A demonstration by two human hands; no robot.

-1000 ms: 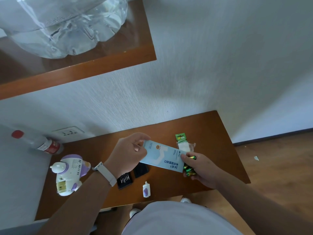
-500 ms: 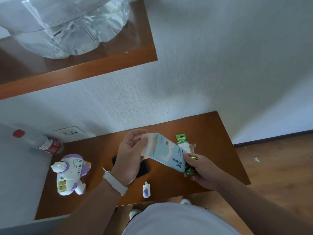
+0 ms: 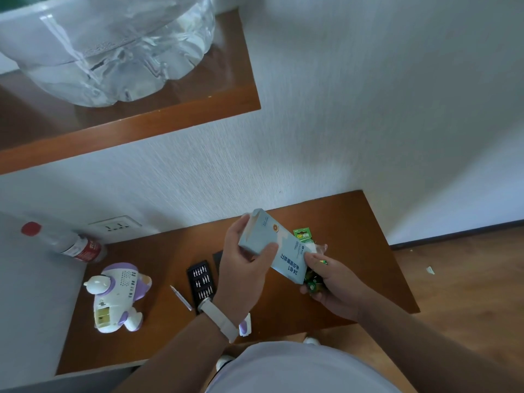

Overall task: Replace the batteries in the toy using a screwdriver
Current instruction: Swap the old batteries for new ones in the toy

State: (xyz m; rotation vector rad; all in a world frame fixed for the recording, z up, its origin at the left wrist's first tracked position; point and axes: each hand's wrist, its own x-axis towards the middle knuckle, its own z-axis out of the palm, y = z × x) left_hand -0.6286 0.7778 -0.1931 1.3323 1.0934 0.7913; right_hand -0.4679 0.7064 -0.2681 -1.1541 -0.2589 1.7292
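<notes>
A light blue screwdriver-kit box [image 3: 276, 248] is held above the wooden table [image 3: 354, 222]. My left hand [image 3: 243, 268] grips its upper end, thumb across the front. My right hand [image 3: 331, 282] pinches the box's lower end and also holds green batteries [image 3: 313, 285] in its palm. The white and purple toy [image 3: 117, 296] lies at the left with its battery bay open and empty. A black tray of screwdriver bits [image 3: 200, 280] and a thin silver screwdriver shaft [image 3: 181, 297] lie between the toy and my left wrist. The battery cover [image 3: 245, 327] lies near the front edge.
A green battery pack [image 3: 302, 234] lies behind the box. A plastic bottle with a red cap [image 3: 66, 242] lies at the back left by a wall socket [image 3: 114, 225]. A higher wooden shelf [image 3: 136, 123] carries a large clear container [image 3: 113, 46].
My left hand has shifted right along the box and tipped its upper end up toward the wall. The bit tray and screwdriver shaft, hidden half a second ago, are now uncovered.
</notes>
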